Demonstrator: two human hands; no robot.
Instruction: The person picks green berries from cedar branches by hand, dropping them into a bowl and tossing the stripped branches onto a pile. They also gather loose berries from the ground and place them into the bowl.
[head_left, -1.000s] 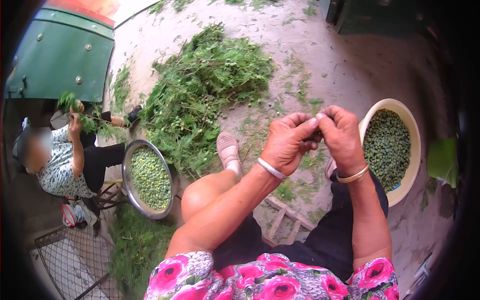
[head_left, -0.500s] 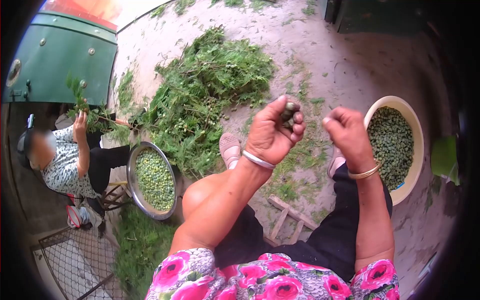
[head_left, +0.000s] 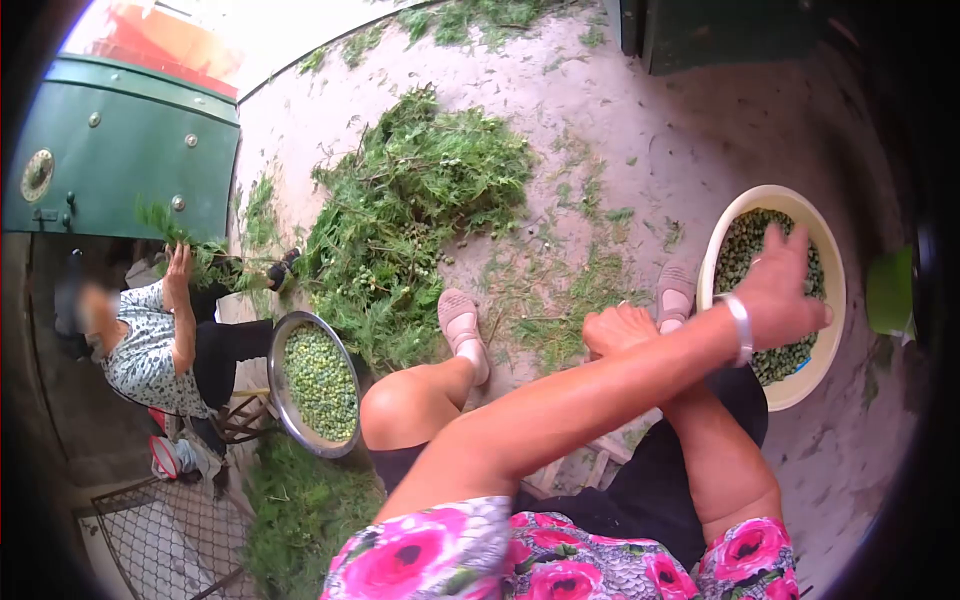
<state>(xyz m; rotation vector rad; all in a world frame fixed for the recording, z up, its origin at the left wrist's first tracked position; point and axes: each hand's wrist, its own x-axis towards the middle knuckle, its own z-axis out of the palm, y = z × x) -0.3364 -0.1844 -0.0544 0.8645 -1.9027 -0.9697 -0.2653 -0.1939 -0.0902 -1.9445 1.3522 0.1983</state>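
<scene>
My left hand (head_left: 778, 290), with a silver bracelet at the wrist, reaches across over my right arm. It hovers above the cream basin (head_left: 836, 330), palm down and fingers spread. Small green cones or berries (head_left: 745, 243) fill much of that basin; my hand hides part of them. Under the left forearm, my right hand (head_left: 618, 330) is closed in front of my right knee. Its curled fingers hide whatever they hold, if anything.
A heap of green conifer branches (head_left: 420, 190) lies ahead. Left of my knee stands a metal basin (head_left: 352, 440) of green cones or berries. Beside it a seated person (head_left: 150, 345) holds a leafy branch. A wooden stool (head_left: 590, 468) is under my legs.
My left hand has swung right, from in front of me to over the cream basin, and its fingers have opened. The cones it held are gone from it. My right hand has moved left and down.
</scene>
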